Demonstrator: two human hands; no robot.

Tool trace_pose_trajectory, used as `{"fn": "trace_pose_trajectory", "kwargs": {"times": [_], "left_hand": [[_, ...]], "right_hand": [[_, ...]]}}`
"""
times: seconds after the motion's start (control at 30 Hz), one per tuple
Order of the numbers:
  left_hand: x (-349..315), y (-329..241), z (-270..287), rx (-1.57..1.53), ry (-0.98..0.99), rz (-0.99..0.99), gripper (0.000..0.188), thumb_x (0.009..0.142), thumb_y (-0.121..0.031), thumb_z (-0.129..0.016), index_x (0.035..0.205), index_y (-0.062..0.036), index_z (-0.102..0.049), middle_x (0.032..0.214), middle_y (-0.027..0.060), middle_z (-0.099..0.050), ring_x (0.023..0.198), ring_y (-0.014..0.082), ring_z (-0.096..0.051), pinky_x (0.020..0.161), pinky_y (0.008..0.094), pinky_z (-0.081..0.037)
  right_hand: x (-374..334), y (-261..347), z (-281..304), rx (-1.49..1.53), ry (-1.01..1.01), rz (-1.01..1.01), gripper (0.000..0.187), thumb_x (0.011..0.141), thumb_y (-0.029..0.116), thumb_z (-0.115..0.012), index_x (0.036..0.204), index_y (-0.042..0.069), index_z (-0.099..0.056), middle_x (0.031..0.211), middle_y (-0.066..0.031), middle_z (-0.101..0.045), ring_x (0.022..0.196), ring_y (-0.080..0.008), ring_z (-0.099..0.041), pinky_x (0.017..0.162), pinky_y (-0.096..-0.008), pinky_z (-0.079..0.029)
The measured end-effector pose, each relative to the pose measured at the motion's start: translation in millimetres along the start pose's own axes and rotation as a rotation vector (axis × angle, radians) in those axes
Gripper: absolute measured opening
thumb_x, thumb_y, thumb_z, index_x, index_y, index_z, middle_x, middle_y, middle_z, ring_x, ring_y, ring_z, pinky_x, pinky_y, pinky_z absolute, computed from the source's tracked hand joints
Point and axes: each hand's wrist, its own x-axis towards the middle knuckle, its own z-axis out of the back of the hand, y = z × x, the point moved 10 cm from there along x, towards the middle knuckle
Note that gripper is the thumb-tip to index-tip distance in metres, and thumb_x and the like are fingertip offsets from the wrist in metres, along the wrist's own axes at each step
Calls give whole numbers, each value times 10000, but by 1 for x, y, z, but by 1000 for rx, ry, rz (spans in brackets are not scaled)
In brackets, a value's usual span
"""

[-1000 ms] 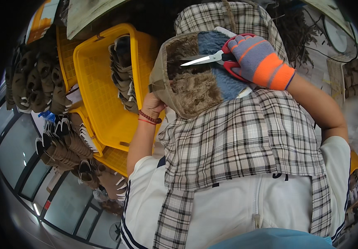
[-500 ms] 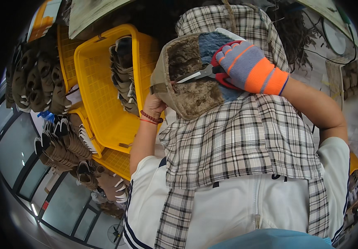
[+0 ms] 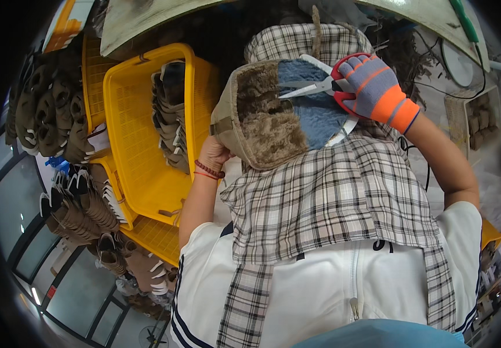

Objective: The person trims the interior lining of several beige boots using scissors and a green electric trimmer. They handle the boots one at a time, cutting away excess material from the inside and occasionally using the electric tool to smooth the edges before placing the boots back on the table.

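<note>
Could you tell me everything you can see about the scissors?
The scissors have silvery, metal-looking blades that taper to points and red handles, plastic by the look of them. The right hand, in a grey-and-orange glove, grips the handles and hides part of them. The blades point left, over the brown-and-blue fluffy inside of the fur-lined piece. Whether they touch the pile, or how far they are open, I cannot tell.

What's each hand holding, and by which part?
Right hand: scissors, by the red handles. Left hand: fur-lined piece, by its tan outer side, lower left.
</note>
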Motion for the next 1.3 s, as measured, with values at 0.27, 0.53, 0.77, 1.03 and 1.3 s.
{"fn": "trace_pose_trajectory", "kwargs": {"times": [0.27,0.53,0.77,1.03,1.3], "left_hand": [[5,-30,-1,99,-167,-267,284,911,-137,-477,1165,-24,-535,1100,104,-607,987,231,-599,850,360,-507],[-23,-43,-109,-248,74,-240,396,917,-228,-507,1237,4,-485,1190,116,-572,1073,239,-560,927,371,-452],[-76,-125,-121,-81,45,-696,413,818,-63,-629,1207,3,-510,1143,87,-596,1050,232,-567,926,397,-444],[16,-229,-151,-3,319,-958,561,802,-116,-678,1296,-59,-419,1280,57,-476,1197,251,-424,1024,437,-323],[95,-279,-171,661,-667,-1356,255,867,-182,-610,891,37,-481,882,94,-527,750,188,-473,702,313,-407]], "right_hand": [[2,-39,14,209,-67,-296,249,687,233,-699,884,106,-614,848,-102,-629,809,-290,-605,690,-362,-498],[23,-120,8,390,-445,-484,292,748,107,-662,1018,50,-567,944,-164,-618,871,-340,-598,728,-357,-493],[51,-157,28,372,-541,-545,356,768,72,-580,1119,41,-532,1040,-166,-617,953,-326,-597,788,-355,-480],[30,-224,29,241,-516,-924,375,779,305,-650,1071,76,-601,868,-110,-649,790,-270,-629,701,-358,-487],[15,-286,49,39,-400,-1007,417,786,382,-621,1073,80,-609,984,-126,-651,940,-288,-605,815,-355,-470]]}}
